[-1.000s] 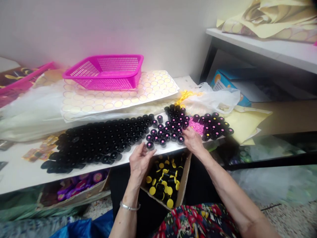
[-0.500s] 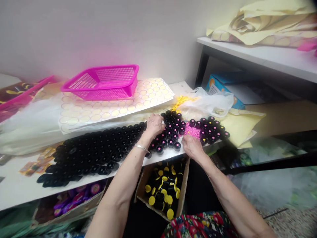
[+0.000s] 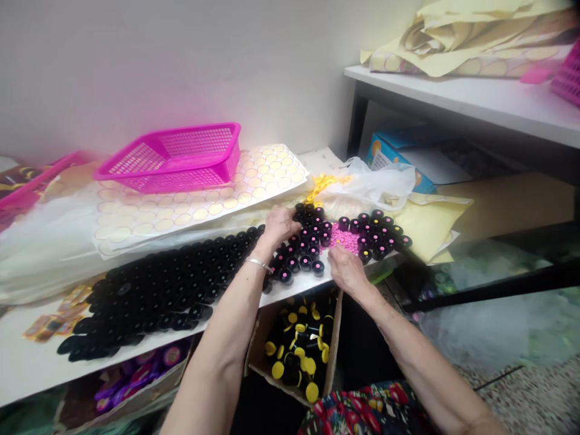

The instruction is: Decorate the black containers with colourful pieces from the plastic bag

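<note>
A flowered garment (image 3: 362, 411) fills the bottom edge, and both bare forearms rise from beside it. Just beyond, under the front edge of the white surface (image 3: 36, 368), stands an open cardboard box (image 3: 336, 338) of black pieces with yellow tops.

The right hand (image 3: 347, 269) rests at the front edge of the surface, palm down. Its fingertips touch the near side of a small heap of pink discs (image 3: 345, 239). The fingers are drawn together, but whether they pinch a disc cannot be told.

The left hand (image 3: 278, 223), a thin bracelet (image 3: 258, 263) at its wrist, lies a little farther in. Its fingers curl down over a cluster of black caps with pink centres (image 3: 310, 244), which sit around and just left of the pink heap. Whether it grips a cap is hidden by the hand itself.

More such caps (image 3: 380, 232) lie right of the heap. A wide field of plain black caps (image 3: 167, 284) spreads to the left.

Behind these lies a sheet of round stickers (image 3: 194, 193), with a pink mesh basket (image 3: 176, 157) standing on its far part. A white plastic bag (image 3: 376, 181) and some yellow pieces (image 3: 324, 181) lie to the right. Farthest, a shelf (image 3: 453, 96) carries crumpled yellow backing paper (image 3: 453, 36).
</note>
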Demonstrator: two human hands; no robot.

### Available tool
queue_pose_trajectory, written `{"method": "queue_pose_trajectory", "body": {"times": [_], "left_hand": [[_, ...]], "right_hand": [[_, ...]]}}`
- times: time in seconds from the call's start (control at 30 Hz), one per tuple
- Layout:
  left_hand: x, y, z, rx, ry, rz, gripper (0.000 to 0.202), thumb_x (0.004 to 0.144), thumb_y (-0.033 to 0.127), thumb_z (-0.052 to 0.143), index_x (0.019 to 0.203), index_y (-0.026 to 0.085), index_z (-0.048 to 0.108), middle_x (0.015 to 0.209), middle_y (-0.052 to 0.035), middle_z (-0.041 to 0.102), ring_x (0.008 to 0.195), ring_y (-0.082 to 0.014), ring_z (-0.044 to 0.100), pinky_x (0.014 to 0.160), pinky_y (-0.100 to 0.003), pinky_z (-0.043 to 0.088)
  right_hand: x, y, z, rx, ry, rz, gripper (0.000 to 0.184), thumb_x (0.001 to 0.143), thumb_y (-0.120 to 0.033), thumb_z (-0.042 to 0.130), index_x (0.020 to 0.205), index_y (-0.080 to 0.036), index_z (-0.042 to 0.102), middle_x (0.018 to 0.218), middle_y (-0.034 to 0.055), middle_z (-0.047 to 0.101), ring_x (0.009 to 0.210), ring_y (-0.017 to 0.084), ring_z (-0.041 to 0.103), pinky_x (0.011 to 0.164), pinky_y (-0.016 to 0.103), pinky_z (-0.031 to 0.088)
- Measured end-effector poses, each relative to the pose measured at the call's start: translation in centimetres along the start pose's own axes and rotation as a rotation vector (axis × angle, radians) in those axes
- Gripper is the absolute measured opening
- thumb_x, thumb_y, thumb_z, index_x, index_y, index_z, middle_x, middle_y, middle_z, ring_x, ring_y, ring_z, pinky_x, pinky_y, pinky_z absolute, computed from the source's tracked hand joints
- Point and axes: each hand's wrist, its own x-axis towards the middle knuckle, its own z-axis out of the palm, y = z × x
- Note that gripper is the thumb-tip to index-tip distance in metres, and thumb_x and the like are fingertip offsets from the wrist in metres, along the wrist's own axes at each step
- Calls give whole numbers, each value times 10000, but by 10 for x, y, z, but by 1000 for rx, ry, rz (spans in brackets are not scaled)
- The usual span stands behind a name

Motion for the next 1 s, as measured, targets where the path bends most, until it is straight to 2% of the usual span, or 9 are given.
{"method": "queue_pose_trajectory", "body": {"times": [0.07, 0.17, 0.27, 0.33, 0.4, 0.5, 0.67, 0.8, 1.0], "left_hand": [[-11, -4, -10, -232, 116, -42, 224, 631, 278, 592, 797, 139, 654, 667, -36, 612, 672, -179, 558, 632, -290, 416], [-44, -1, -25, -688, 248, -40, 297, 615, 245, 627, 891, 136, 619, 716, -9, 621, 649, -137, 570, 631, -263, 450], [-92, 17, -31, -1013, 217, 50, 277, 617, 197, 653, 885, 142, 612, 807, -30, 645, 743, -143, 602, 690, -264, 481], [-123, 32, -27, -1104, 145, 54, 272, 636, 204, 677, 898, 156, 625, 843, -35, 651, 748, -143, 603, 676, -259, 489], [-148, 46, -19, -1122, 98, 25, 292, 644, 219, 701, 924, 169, 638, 842, -29, 654, 728, -139, 597, 659, -255, 491], [-169, 58, -8, -1105, 65, -5, 316, 651, 229, 719, 955, 184, 650, 834, -25, 654, 709, -134, 588, 617, -243, 480], [-177, 56, -1, -1054, 91, 42, 312, 646, 175, 726, 953, 190, 668, 831, -20, 649, 736, -134, 581, 610, -232, 458], [-179, 50, 1, -1021, 120, 73, 314, 635, 152, 732, 943, 177, 676, 854, -34, 653, 783, -151, 588, 715, -272, 470], [-182, 46, 4, -1033, 141, 104, 281, 640, 134, 724, 915, 181, 690, 895, -46, 666, 841, -175, 602, 798, -301, 467]], "right_hand": [[-6, 0, -5, 211, 135, -29, 162, 834, -169, 433, 744, -173, 567, 747, 34, 542, 709, 138, 504, 635, 251, 363], [-18, -6, -16, 585, 266, -31, 119, 825, -217, 499, 735, -177, 565, 730, 14, 538, 697, 126, 502, 655, 257, 397], [-30, -20, -29, 988, 205, 92, 105, 770, -281, 603, 749, -180, 582, 637, -18, 508, 548, 93, 439, 503, 229, 354], [-35, -30, -35, 1228, 106, 189, 151, 731, -310, 651, 761, -177, 586, 547, -48, 448, 447, 67, 348, 419, 211, 267], [-39, -37, -39, 1339, 28, 222, 162, 719, -313, 669, 757, -177, 591, 497, -65, 404, 417, 57, 308, 403, 206, 226], [-44, -43, -43, 1227, 12, 129, 108, 741, -281, 659, 752, -181, 619, 567, -40, 471, 483, 71, 386, 449, 216, 293], [-50, -49, -49, 824, 84, -153, 67, 817, -194, 568, 782, -199, 625, 750, 9, 570, 719, 131, 531, 661, 272, 424], [-51, -53, -52, 632, 52, -336, 118, 849, -140, 507, 822, -201, 604, 738, 10, 551, 703, 123, 531, 645, 260, 427], [-51, -55, -52, 421, -23, -480, 171, 867, -104, 441, 866, -184, 593, 779, 47, 553, 714, 135, 534, 625, 259, 436]]}}
